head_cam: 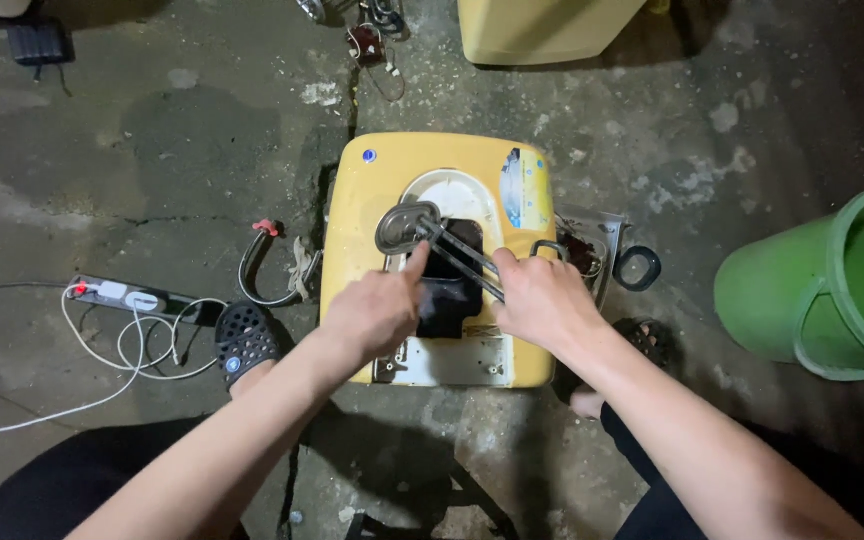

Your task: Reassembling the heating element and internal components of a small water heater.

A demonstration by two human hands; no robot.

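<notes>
A metal heating element (pixel 430 238) with a round flange is held over the dark opening of a yellow appliance casing (pixel 372 200) on the concrete floor (pixel 152 150). Its rods run diagonally from the upper-left flange down to the right hand (pixel 542 300), closed on them. The left hand (pixel 377 315) is closed beside the flange.

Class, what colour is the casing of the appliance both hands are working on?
Yellow casing, seen best in the head view.

Head view, straight down, close.
</notes>
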